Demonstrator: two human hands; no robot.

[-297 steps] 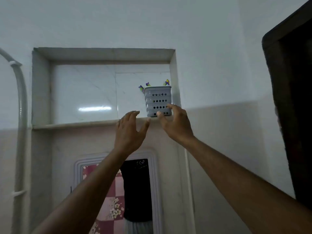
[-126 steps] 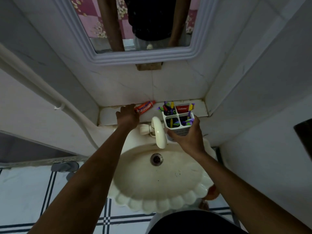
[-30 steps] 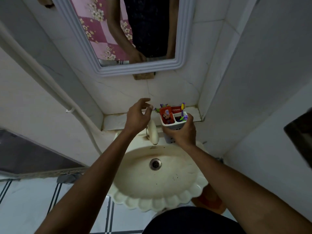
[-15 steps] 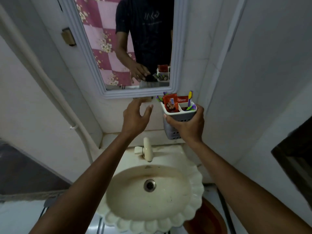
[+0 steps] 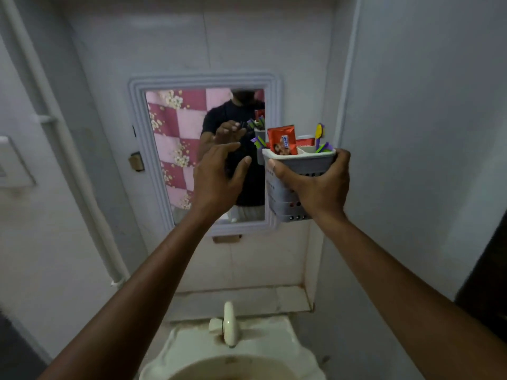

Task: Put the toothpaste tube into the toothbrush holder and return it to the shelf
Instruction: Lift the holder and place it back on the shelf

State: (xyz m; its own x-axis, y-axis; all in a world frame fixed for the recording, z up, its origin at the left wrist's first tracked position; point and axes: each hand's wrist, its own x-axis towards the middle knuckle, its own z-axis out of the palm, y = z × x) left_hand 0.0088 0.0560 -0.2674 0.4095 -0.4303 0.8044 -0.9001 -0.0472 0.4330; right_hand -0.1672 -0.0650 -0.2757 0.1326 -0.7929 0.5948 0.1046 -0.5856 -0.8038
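Right hand [image 5: 315,185] fingers wrapped around toothbrush holder [image 5: 285,198], toothpaste tube [image 5: 282,139] upright inside. Left hand [image 5: 216,174] just left of holder, fingers spread, empty.

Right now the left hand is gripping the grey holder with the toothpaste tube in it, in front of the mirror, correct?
Wrong hand. The head view shows the right hand gripping the grey holder, with the toothpaste tube in it, in front of the mirror. The left hand is open beside it, not touching.
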